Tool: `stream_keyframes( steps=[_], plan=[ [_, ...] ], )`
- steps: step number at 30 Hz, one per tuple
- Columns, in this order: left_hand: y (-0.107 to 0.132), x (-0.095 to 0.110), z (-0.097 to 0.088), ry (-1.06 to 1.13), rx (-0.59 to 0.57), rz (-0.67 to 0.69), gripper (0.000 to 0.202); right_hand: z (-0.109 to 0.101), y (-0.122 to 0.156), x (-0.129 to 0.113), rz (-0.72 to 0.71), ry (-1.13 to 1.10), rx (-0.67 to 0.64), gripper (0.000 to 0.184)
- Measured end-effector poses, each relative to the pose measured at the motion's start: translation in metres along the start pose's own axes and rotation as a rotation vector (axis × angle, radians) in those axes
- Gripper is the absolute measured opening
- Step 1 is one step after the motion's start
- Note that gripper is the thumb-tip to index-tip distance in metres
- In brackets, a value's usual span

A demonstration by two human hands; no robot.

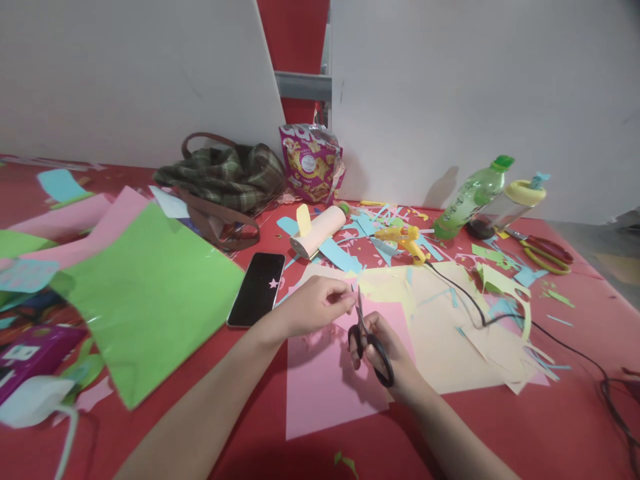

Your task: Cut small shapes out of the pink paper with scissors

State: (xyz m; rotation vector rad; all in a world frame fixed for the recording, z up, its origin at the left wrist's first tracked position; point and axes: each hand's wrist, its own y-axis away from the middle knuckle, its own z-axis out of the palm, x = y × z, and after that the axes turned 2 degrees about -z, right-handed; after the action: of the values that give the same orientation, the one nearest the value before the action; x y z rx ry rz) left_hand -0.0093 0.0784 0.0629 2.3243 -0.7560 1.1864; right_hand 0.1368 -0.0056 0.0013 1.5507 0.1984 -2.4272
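My right hand [383,343] grips black-handled scissors [381,360], their blades pointing away and slightly apart. Beside the blade tips, my left hand [323,303] is closed in a pinch; whatever lies between its fingertips is too small to make out. Both hands are above a pink paper sheet [320,400] on the red table. Left of my left hand lies a dark-screened phone [253,300] with a small pink star [273,283] on it. Beyond the hands rests a pale pink paper roll [323,233] with a yellow tab and blue wing-like pieces.
A yellow glue gun [405,240] trails a black cord [500,319] over cream paper [445,353]. Behind stand a green bottle [467,200], a clear tumbler [505,210] and a snack bag [313,163]. Pliers [547,253] lie right; green sheets [160,307] and a plaid bag [225,173] left.
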Motion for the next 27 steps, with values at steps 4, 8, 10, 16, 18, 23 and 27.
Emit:
stream_keyframes(
  steps=[4, 8, 10, 16, 18, 23, 27],
  plan=[
    [-0.001, -0.002, 0.003, 0.029, 0.014, 0.01, 0.025, -0.001, 0.0, 0.002, -0.011, -0.018, 0.004, 0.027],
    [-0.001, -0.002, 0.005, 0.064, 0.013, 0.023, 0.024, -0.003, 0.0, 0.003, -0.038, -0.024, 0.002, 0.03],
    [-0.002, -0.001, 0.006, 0.077, 0.015, 0.018, 0.024, -0.002, 0.0, 0.001, -0.038, -0.037, 0.003, 0.031],
    [-0.002, 0.001, 0.008, 0.132, 0.017, 0.017, 0.025, 0.0, 0.001, -0.003, -0.002, -0.047, 0.011, 0.03],
    [-0.002, 0.001, 0.009, 0.145, 0.022, 0.012, 0.026, 0.0, 0.0, -0.002, -0.018, -0.05, 0.011, 0.03],
    [-0.002, 0.003, 0.01, 0.191, 0.036, 0.002, 0.025, -0.002, -0.001, 0.005, -0.053, -0.062, 0.011, 0.029],
    [-0.003, 0.003, 0.014, 0.229, 0.035, -0.029, 0.027, 0.001, -0.002, 0.002, -0.075, -0.079, 0.021, 0.031]
  ],
)
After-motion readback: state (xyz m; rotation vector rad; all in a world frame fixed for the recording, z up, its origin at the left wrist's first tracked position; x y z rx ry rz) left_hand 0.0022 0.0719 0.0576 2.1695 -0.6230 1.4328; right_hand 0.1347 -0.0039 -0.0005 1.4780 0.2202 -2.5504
